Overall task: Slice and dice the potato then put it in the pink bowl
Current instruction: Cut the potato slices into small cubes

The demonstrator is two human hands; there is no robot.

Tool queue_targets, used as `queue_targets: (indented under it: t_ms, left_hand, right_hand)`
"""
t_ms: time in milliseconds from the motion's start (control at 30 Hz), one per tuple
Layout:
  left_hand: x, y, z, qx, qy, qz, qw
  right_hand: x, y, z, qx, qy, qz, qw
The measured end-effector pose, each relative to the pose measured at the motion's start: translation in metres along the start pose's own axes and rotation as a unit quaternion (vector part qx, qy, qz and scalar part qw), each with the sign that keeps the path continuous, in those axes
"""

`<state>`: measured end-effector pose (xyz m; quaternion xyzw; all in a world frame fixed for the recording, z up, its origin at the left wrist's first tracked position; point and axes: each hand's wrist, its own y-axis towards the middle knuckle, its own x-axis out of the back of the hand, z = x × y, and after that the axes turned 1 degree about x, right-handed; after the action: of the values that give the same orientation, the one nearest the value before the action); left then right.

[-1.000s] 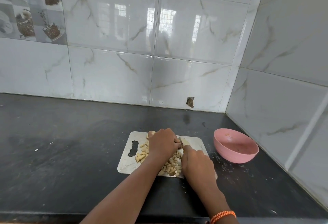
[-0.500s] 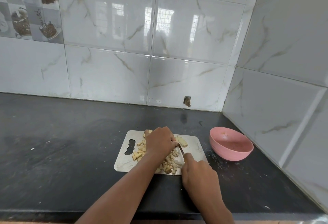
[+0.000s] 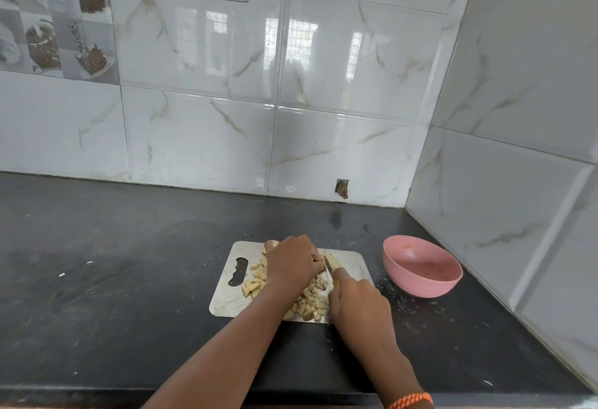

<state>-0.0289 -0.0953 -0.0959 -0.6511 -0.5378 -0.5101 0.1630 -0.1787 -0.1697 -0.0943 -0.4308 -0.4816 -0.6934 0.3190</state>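
left hand (image 3: 293, 264) curled, pinning potato piece (image 3: 271, 244) | right hand (image 3: 359, 303) gripped knife (image 3: 329, 263), blade just right of those knuckles | pink bowl (image 3: 422, 268) sat further right

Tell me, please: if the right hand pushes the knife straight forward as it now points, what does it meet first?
Probably the left hand: the knife in the right hand points at its fingers, though depth is unclear.

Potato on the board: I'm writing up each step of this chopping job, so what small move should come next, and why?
Probably bring the knife down for another cut. The left hand grips an uncut potato piece, the right hand holds the knife with its blade right beside those fingers, and a larger chunk lies past the blade. Diced pieces cover the board, while the pink bowl holds no potato yet.
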Motion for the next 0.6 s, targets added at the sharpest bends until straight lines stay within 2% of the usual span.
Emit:
queue_targets:
  t_ms: [333, 600]
  left_hand:
    - [-0.0039, 0.0053, 0.0053, -0.003, 0.002, -0.024, 1.0]
    - [-0.0035, 0.0035, 0.0046, -0.005, -0.008, -0.029, 1.0]
  right_hand:
    - [-0.008, 0.0123, 0.0003, -0.022, 0.05, -0.028, 0.998]
    - [-0.0069, 0.0125, 0.003, -0.012, 0.036, -0.01, 0.999]
